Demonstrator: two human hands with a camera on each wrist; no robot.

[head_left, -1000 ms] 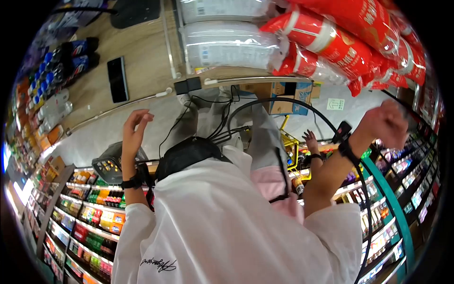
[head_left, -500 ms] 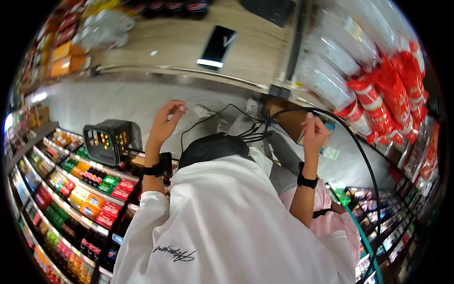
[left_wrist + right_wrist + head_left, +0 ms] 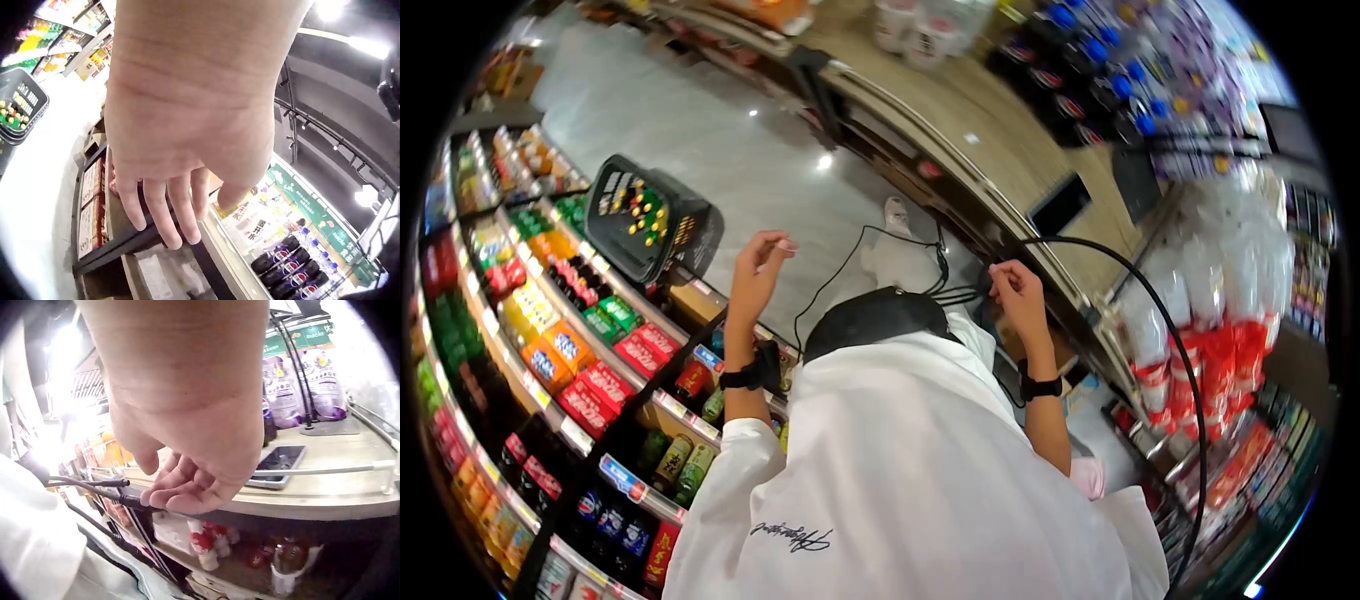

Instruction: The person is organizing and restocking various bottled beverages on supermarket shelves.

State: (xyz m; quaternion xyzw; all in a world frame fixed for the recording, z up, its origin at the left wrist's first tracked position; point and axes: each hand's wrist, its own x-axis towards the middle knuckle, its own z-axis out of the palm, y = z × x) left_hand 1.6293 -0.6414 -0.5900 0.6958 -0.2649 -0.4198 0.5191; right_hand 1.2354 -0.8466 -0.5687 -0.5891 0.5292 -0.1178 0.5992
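Both hands are held out in front of the body with nothing in them. In the head view the left hand (image 3: 759, 272) hovers over the grey floor; its wrist view shows the palm with fingers extended and slightly bent. The right hand (image 3: 1018, 300) is near the edge of a wooden display table (image 3: 1000, 165), its fingers loosely curled in the right wrist view. On that table, beyond the right hand, lies a dark phone (image 3: 280, 464). A black basket (image 3: 605, 235) holding several yellow-capped bottles stands to the left of the left hand.
Shelves of canned and bottled drinks (image 3: 565, 355) line the left. Cola bottles (image 3: 1065, 85) with blue caps stand on the table, and red-and-clear bagged packs (image 3: 1215, 365) are at the right. A black cable (image 3: 1170, 310) arcs past the right arm.
The view has swung leftwards, so the basket and drink shelves show more fully and the phone now sits to the right. The right hand has come down and inward from its raised position.
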